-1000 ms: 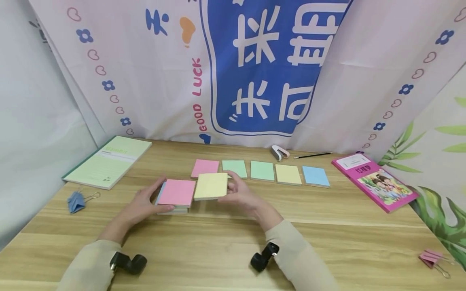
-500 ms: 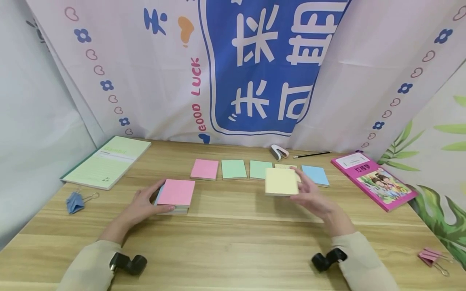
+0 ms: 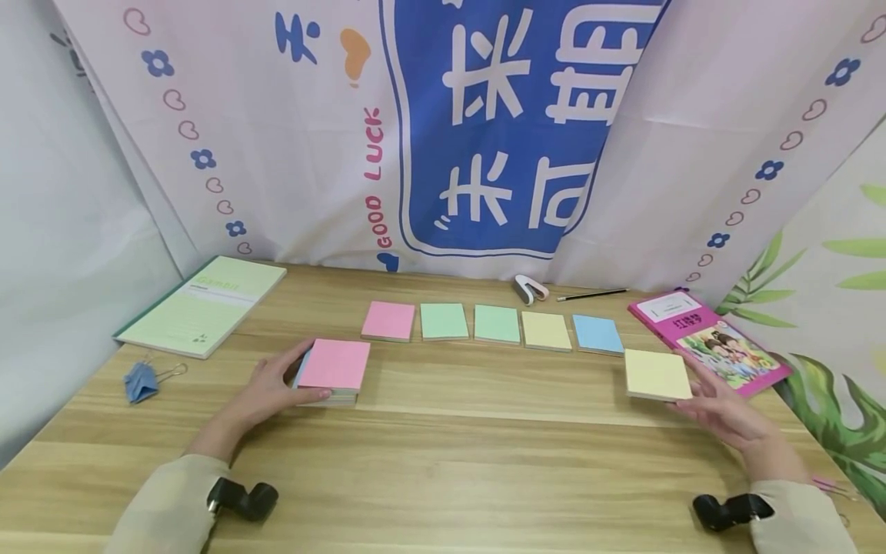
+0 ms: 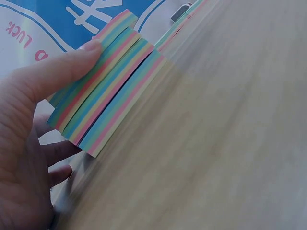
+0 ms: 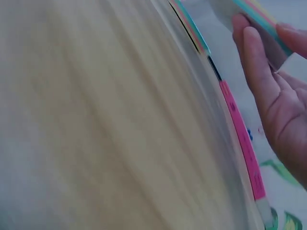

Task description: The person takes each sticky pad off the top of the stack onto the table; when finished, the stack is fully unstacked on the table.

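1. Leaves only scraps of pink clip visible past right sleeve.
2. Grips pink-topped stack on bench with left hand, thumb across its front, presumably to keep uneven layers from slipping; hides where some fingers press.
3. Pinches yellow pad by its right edge above bench with right hand, well apart from left hand, perhaps leaving opposite edge free; cropped in right wrist view.
4. Hides part of pink book behind right hand.
5. Spaces five pads in a row, seemingly for separate reach.
6. Shows stapler and pencil too small for detail.
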Tool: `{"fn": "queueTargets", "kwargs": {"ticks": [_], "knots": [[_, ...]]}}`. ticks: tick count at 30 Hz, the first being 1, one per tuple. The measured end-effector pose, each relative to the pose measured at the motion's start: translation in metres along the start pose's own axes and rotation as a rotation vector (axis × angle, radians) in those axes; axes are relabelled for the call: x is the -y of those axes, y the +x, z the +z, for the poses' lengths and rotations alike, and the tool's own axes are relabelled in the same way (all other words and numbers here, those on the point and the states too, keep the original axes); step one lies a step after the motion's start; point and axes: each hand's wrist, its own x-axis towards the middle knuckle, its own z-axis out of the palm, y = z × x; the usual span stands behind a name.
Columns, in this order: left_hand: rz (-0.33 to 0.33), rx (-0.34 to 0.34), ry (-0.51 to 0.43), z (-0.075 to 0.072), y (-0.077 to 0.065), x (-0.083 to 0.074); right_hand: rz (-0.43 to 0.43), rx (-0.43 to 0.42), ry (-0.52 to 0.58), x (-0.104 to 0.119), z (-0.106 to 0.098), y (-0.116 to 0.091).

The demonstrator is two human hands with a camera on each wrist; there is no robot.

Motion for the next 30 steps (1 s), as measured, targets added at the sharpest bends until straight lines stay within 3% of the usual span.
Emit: {"fn": "queueTargets", "kwargs": {"ticks": [7,12,20,26,30], "knots": [[-0.008,0.011,-0.006,0.000,0.000,0.000,0.053,0.024,0.040,0.001,-0.021,-0.013],[-0.013,0.013,-0.006,-0.001,0.000,-0.001,0.122,-0.068,-0.040,0.000,-0.028,-0.017],[-0.015,0.018,0.004,0.000,0.000,0.000,0.241,-0.273,-0.253,0.011,-0.023,-0.021],[-0.010,0.014,-0.019,0.000,0.000,0.000,0.200,-0.198,-0.477,0.026,-0.018,-0.034],[-0.005,0.016,-0.021,-0.001,-0.001,-0.001,0.149,-0.203,-0.616,0.041,-0.005,-0.032]]}}
